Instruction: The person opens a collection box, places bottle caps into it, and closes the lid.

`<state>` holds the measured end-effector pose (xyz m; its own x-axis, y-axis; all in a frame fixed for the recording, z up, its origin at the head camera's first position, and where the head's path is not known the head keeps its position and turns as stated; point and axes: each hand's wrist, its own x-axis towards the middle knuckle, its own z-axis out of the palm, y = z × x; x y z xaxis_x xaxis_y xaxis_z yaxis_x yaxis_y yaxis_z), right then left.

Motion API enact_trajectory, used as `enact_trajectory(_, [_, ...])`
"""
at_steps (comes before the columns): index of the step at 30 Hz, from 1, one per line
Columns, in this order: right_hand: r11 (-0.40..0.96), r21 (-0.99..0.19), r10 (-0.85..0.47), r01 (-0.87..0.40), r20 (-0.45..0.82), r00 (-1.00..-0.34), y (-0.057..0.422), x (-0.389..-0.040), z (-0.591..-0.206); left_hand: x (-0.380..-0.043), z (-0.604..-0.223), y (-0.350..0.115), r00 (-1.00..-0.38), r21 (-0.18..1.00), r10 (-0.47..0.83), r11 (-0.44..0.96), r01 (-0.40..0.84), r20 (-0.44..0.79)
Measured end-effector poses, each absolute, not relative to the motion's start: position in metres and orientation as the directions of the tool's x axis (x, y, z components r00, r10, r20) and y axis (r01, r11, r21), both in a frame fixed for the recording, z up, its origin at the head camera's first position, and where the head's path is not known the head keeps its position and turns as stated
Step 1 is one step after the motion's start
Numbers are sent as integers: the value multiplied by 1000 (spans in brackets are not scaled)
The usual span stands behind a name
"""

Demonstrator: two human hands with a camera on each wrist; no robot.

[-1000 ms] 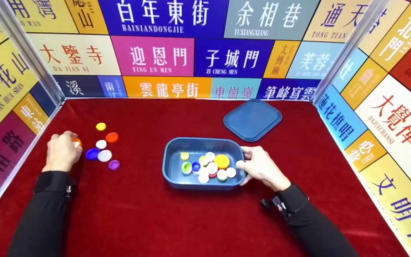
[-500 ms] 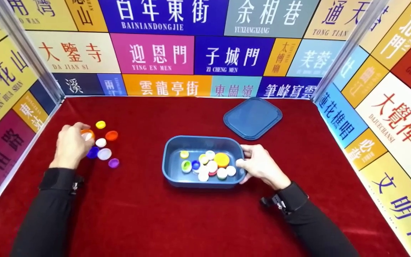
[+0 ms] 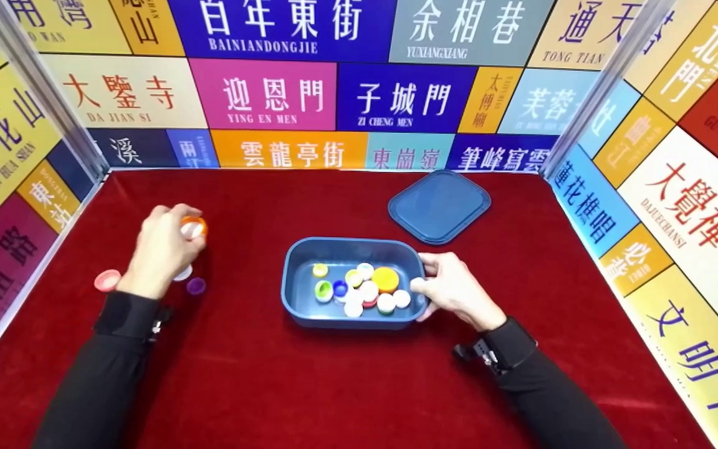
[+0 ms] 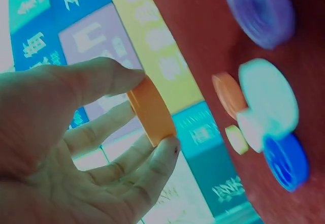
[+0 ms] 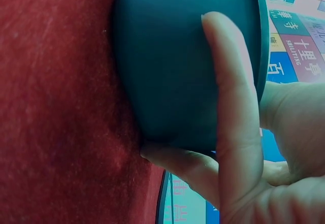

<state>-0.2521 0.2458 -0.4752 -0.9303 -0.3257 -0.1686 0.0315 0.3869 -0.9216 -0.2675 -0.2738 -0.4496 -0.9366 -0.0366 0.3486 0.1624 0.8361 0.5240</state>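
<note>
My left hand (image 3: 162, 246) pinches an orange bottle cap (image 4: 152, 112) between thumb and fingertips, raised over the left side of the red cloth. In the head view its white inner face shows. Below that hand, in the left wrist view, lie a purple cap (image 4: 261, 13), a large whitish cap (image 4: 270, 97), a blue cap (image 4: 287, 164), a red-orange cap (image 4: 229, 94) and a small yellow cap (image 4: 236, 139). My right hand (image 3: 455, 287) grips the right end of a dark blue box (image 3: 349, 321), its thumb at the rim. Several mixed caps (image 3: 368, 290) lie inside.
A pink cap (image 3: 108, 280) lies left of my left wrist. Behind the box, a dark blue lid (image 3: 440, 207) lies flat on the red cloth (image 3: 309, 393). Printed panels (image 3: 272, 96) wall in the back and both sides.
The left hand has carried the orange cap rightward and a little back, uncovering the pink cap and now covering some of the loose ones. My right hand and the box have stayed put.
</note>
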Motion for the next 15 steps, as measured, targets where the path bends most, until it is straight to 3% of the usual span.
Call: enact_trajectory(15, [399,-917,-317,29,-168,-934,245,-253,-474,-252,-428,-191,-927,526,126,793,308,354])
